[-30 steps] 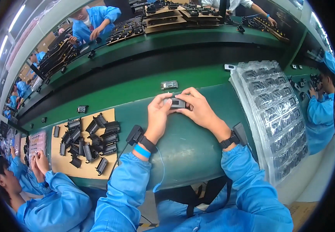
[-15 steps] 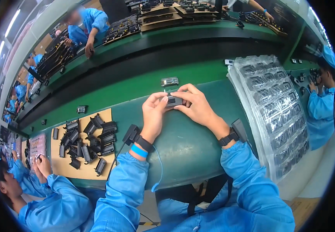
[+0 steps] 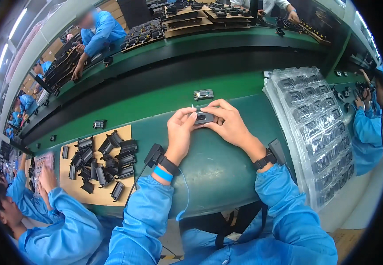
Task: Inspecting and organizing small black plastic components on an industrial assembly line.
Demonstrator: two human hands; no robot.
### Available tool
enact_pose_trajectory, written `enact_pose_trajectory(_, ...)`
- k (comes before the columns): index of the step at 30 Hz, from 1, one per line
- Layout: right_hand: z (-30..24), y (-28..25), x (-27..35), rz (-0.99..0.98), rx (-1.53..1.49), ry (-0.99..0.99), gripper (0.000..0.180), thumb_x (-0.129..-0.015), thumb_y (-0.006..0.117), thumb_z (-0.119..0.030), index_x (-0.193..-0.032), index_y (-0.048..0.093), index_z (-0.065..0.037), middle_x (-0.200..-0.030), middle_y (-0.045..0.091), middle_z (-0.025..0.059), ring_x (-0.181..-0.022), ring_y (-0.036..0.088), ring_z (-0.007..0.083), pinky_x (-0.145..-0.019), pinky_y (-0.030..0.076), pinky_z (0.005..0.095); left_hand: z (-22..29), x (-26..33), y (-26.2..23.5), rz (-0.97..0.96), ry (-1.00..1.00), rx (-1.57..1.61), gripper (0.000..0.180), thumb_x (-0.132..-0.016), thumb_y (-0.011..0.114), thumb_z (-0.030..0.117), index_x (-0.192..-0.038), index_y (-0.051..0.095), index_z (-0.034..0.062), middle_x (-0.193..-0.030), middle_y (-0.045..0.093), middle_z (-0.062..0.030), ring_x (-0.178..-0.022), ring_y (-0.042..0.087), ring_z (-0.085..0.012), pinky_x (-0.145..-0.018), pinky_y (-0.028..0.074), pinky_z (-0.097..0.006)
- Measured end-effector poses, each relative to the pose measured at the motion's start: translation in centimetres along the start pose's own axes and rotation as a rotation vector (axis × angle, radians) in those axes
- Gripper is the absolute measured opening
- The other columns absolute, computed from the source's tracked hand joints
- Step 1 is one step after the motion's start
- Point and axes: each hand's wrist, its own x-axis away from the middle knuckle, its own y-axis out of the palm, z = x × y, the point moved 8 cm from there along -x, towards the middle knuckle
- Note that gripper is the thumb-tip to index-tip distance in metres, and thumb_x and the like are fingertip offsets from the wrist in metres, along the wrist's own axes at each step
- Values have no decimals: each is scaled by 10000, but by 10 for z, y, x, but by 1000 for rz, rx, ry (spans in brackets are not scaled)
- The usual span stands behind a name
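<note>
A small dark grey rectangular plastic housing point(image 3: 205, 118) with a black slot is held level between both hands, over the far part of the green mat. My left hand point(image 3: 180, 132) pinches its left end with thumb and fingers. My right hand point(image 3: 231, 126) grips the right end, its fingers bent over the far and near edges. A thin white tip point(image 3: 193, 107) sticks up beside my left fingertips; what it belongs to is hidden. Just beyond my hands, a similar unit point(image 3: 203, 94) with a silvery top lies on the green conveyor.
Left, a cardboard sheet point(image 3: 125, 194) bears several black plastic housings point(image 3: 105, 174). Clear plastic trays point(image 3: 310, 132) are stacked at the right. Another unit point(image 3: 99, 124) lies on the conveyor point(image 3: 156, 106). A blue-sleeved neighbour point(image 3: 63, 216) sits close on the left; other people work around.
The whole view has shifted slightly, while both hands keep hold of the housing. The left neighbour's hands have moved to the pinkish tray. Across the line, a person's arm has swung left.
</note>
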Motion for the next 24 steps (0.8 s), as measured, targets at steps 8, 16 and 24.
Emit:
enact_pose_trajectory(8,3,2,3,20,193,75,406,-874,785,-44,-1277,740,-58,-1108,635,105,-830,650,231,-770,553,346,2,1,2,-4,8,18,192,-1044,601,38,-1227,630,-15,-1089,756,-126,-975,745,-196,-893,625,-343)
enact_pose_trajectory(16,40,5,0,67,-342,253,348,-934,722,12,-1279,735,-27,-896,683,26,-787,611,99,-745,528,283,4,-1,6,-33,95,-82,201,-1056,563,-8,-1249,619,-13,-1157,737,-111,-1052,704,-148,-939,566,-308)
enact_pose_trajectory(24,41,22,-7,140,-510,307,308,-958,688,56,-1264,719,40,-968,706,13,-838,610,65,-764,515,224,7,-3,-5,49,47,-74,253,-1080,577,65,-1326,573,9,-1165,740,-126,-1061,719,-171,-934,604,-332)
